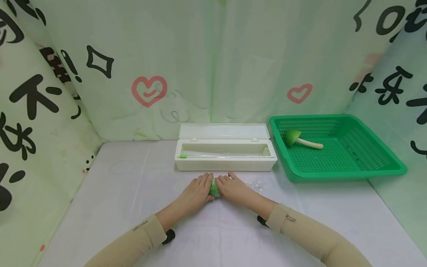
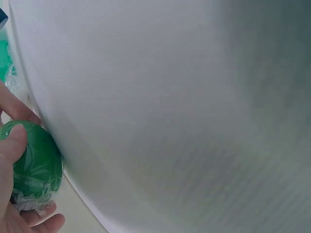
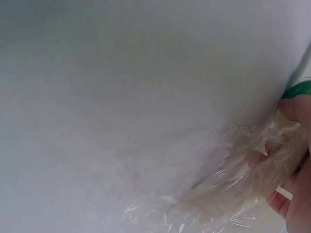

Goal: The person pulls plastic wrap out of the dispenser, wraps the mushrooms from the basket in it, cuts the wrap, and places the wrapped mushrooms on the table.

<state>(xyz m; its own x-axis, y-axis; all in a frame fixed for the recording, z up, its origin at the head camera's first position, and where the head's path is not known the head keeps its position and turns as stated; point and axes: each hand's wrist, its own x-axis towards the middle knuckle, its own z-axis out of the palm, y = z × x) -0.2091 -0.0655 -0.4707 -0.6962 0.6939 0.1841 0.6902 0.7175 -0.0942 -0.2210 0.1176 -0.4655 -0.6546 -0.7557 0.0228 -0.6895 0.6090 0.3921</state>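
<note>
The green piece (image 2: 38, 158) is rounded and smooth, deep green in the left wrist view and brighter from the head. Clear film (image 3: 228, 189) wraps it, wrinkled and shiny, bunching at its lower edge in the left wrist view and trailing loose beyond the right hand (image 1: 235, 190). Something pale shows through the film beside the green.

Small dark lettering runs along the left sleeve (image 1: 133, 237) and the right sleeve (image 1: 317, 233), too small to read with certainty. The curtain (image 1: 186, 44) carries bold black characters at its left and right sides, cut off or folded, and two red hearts, the left one with a smile inside.

The green piece sits between the two hands, at the near side of the white box (image 1: 225, 165); whether it touches the table (image 1: 217, 237) I cannot tell. The left hand (image 1: 197, 191) grips it: thumb flat on its surface, the other fingers curved around it. The right hand's thumb is against its edge, and the fingers curl with film gathered between them and the thumb.

The box's lid stands open, and a green slider (image 1: 183, 156) sits at the left of its near rim. To the right, a green basket (image 1: 347, 177) holds a mushroom (image 1: 292, 138) with a green cap and pale stem.
</note>
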